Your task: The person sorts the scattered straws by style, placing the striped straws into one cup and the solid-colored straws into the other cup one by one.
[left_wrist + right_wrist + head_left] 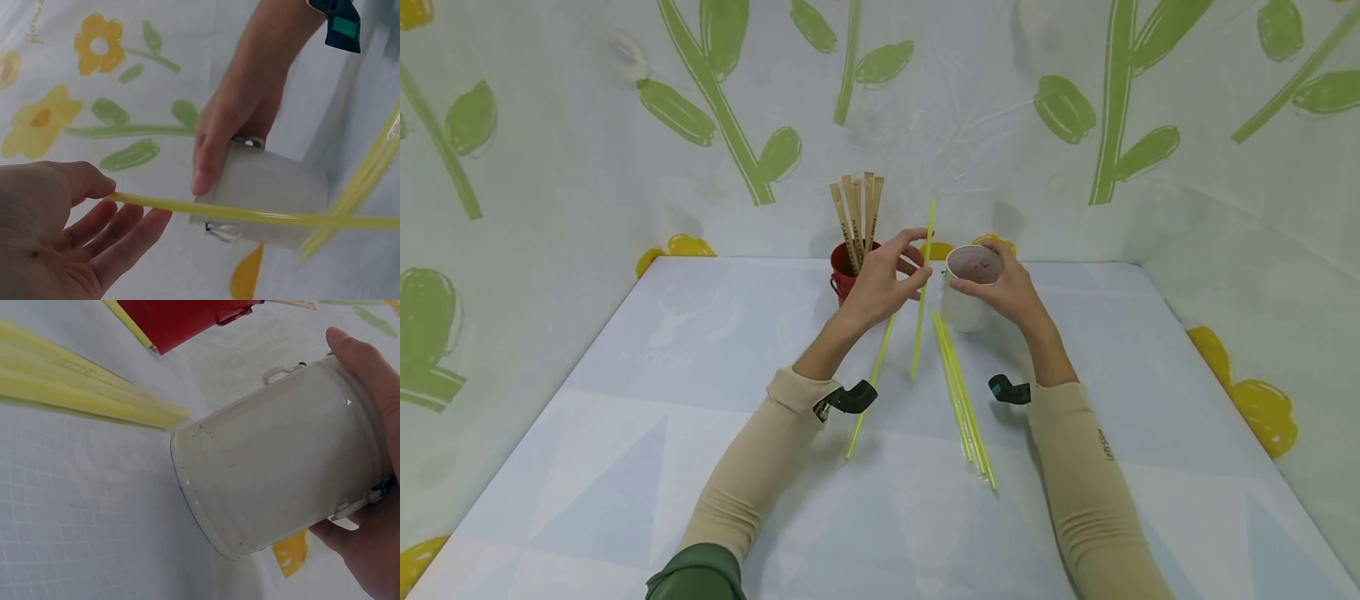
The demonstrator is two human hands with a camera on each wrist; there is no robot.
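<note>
In the head view my left hand [886,277] pinches a thin yellow stick [921,321] between thumb and fingers, the stick standing nearly upright. The left wrist view shows that yellow stick [269,216] passing in front of the white bucket [275,184]. My right hand [1009,287] grips the white bucket [964,307] around its rim, thumb on the near side. The right wrist view shows the bucket [281,456] with small red marks on its wall and my right hand [375,550] around its rim end.
Several yellow sticks [962,396] lie in a bundle before the white bucket. Another yellow stick [867,400] lies alone, left of them. Behind my left hand stands a red bucket [842,273] with several wooden sticks [853,217]. A flower-printed cloth [955,125] hangs behind the table [625,450].
</note>
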